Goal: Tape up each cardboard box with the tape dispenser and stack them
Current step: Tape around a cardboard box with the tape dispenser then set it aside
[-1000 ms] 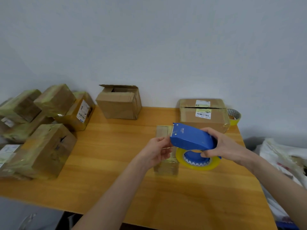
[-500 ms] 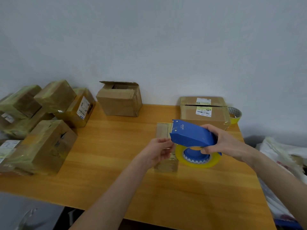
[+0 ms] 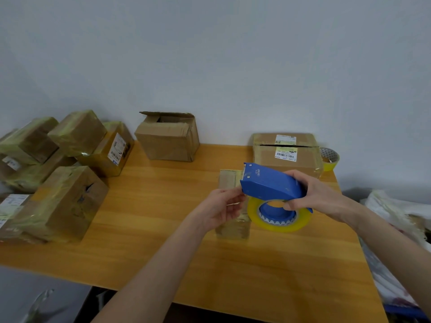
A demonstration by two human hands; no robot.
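Head view: you are working above the middle of the desk (image 3: 151, 206).
Right hand (image 3: 319, 197): it grips the rear end of the blue tape dispenser (image 3: 270, 183), fingers over the top, thumb underneath by the hub.
Tape dispenser: held off the desk and tilted, with its front end pointing left. The yellowish tape roll (image 3: 279, 227) sits under the shell.
Left hand (image 3: 221, 208): your fingers are curled at the dispenser's lower front corner. I cannot tell whether they pinch a tape end.
Small box (image 3: 233, 228): stands on the desk directly behind both hands, partly hidden.
Back of desk: open box (image 3: 168, 138) with loose flaps at centre, labelled box (image 3: 286, 155) at right, spare roll (image 3: 330, 159) just beside it.
Left side: taped boxes (image 3: 65, 201) piled together.
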